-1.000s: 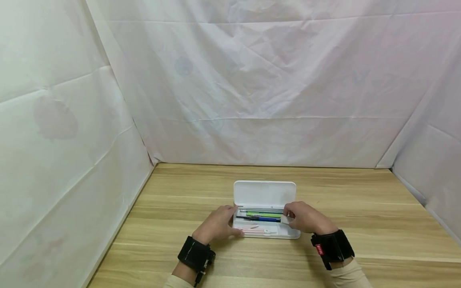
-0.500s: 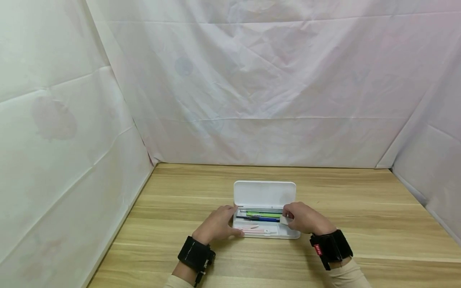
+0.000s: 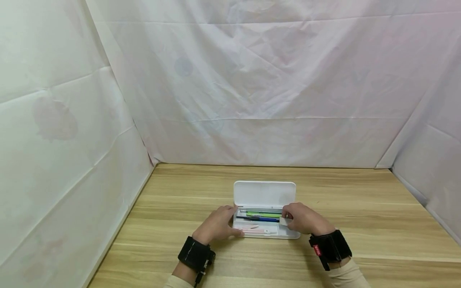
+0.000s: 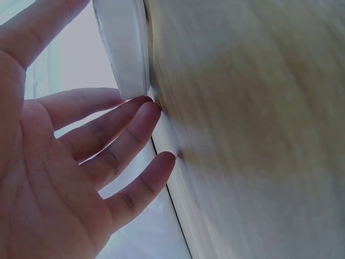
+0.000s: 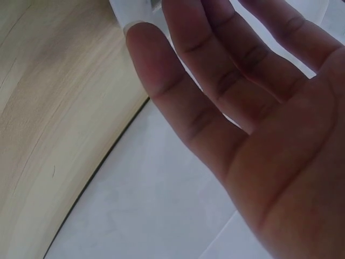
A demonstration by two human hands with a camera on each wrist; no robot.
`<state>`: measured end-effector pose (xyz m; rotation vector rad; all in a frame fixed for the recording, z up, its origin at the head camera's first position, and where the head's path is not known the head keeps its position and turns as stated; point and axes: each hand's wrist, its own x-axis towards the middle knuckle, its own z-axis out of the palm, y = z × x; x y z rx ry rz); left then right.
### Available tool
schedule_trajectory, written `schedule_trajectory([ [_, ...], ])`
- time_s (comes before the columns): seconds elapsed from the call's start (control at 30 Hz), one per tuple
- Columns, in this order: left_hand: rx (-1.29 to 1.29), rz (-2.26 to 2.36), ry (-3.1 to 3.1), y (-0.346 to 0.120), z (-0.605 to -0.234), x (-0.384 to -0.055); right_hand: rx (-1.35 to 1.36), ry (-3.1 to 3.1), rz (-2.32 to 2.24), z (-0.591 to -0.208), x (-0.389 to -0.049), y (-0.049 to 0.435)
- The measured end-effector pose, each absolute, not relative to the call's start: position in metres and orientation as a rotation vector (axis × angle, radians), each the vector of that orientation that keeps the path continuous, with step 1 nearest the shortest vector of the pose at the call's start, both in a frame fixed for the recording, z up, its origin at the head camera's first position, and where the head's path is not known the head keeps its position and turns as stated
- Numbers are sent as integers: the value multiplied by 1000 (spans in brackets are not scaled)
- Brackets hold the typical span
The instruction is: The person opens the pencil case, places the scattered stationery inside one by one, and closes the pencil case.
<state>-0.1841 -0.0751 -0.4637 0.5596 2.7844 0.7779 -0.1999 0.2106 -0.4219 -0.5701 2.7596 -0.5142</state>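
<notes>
A white pencil case (image 3: 264,193) lies open on the table, its lid raised at the back. Inside are a green pen (image 3: 260,215), a blue pen (image 3: 265,219) and a white-and-pink compass (image 3: 257,231) in the front part. My left hand (image 3: 217,225) holds the case's left end, thumb at the front corner and fingertips at the back one; in the left wrist view the fingers spread beside the case end. Between thumb and fingers, my right hand (image 3: 306,218) pinches a small white eraser (image 3: 284,221) over the right end of the pens. In the right wrist view, the eraser is hidden.
The wood-grain table (image 3: 194,184) spreads around the case. White cloth walls (image 3: 266,92) stand behind it and on both sides. Both wrists wear black straps (image 3: 195,254).
My right hand has shifted slightly left with the eraser, over the pen ends. The left hand and the case have stayed in place.
</notes>
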Motion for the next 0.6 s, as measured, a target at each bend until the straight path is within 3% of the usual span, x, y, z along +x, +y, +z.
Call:
schedule_trajectory([
  [0.6, 550, 787, 2777, -76, -462, -183, -536, 2712, -531, -421, -196, 210],
])
